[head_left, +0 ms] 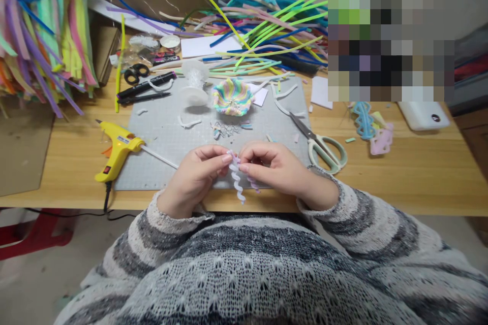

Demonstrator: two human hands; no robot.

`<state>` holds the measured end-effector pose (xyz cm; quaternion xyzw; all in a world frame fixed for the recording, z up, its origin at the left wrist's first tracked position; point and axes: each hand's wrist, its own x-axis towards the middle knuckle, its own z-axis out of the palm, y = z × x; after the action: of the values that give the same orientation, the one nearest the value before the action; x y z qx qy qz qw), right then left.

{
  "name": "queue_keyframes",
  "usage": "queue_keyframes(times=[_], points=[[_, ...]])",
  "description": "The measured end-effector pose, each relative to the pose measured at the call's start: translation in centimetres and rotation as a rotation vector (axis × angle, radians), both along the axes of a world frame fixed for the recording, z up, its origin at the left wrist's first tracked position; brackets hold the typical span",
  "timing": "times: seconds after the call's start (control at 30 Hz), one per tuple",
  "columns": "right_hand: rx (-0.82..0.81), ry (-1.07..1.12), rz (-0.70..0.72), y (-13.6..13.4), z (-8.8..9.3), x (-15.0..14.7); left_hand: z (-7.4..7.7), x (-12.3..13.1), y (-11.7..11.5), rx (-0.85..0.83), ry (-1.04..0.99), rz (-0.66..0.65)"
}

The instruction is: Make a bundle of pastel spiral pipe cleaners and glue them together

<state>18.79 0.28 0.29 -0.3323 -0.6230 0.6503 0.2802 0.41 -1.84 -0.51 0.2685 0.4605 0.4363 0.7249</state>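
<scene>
Both hands meet over the near edge of the grey cutting mat (pixel 152 127). My left hand (pixel 202 172) pinches the upper end of a curled pipe cleaner (pixel 237 183), whose white zigzag strand hangs down between the hands. My right hand (pixel 276 167) has thumb and finger closed on the same piece, where a lilac curled strand (pixel 253 184) dangles below the fingers. Just beyond the hands lie thin wire scraps (pixel 229 129) and a wavy pastel striped pipe-cleaner flower (pixel 232 96).
A yellow hot glue gun (pixel 118 150) lies at left, its cord hanging off the table edge. Scissors (pixel 322 144) rest at right. Behind are a clear spool (pixel 193 84), black markers (pixel 147 86) and many loose pipe cleaners (pixel 267 25). A white device (pixel 425 111) sits far right.
</scene>
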Motion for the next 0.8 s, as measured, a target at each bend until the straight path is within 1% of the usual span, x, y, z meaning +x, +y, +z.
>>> queue_keyframes(times=[0.17, 0.27, 0.43, 0.67, 0.73, 0.8], points=[[0.098, -0.008, -0.118, -0.06, 0.27, 0.1, -0.09, -0.04, 0.0, 0.02, 0.009, 0.002], [0.119, -0.021, -0.091, -0.07, 0.31, 0.1, -0.17, -0.1, 0.04, 0.035, 0.011, -0.004], [0.087, 0.002, -0.012, -0.09, 0.1, 0.03, -0.2, -0.21, 0.02, 0.035, 0.014, -0.024], [0.057, 0.008, 0.015, -0.18, 0.05, -0.03, -0.18, -0.09, -0.11, 0.018, 0.016, -0.023], [0.082, -0.017, 0.005, -0.12, 0.13, 0.01, -0.16, -0.12, -0.08, 0.025, 0.016, -0.006], [0.168, -0.103, -0.072, 0.06, 0.12, 0.11, -0.11, -0.17, -0.03, 0.027, 0.01, 0.03]])
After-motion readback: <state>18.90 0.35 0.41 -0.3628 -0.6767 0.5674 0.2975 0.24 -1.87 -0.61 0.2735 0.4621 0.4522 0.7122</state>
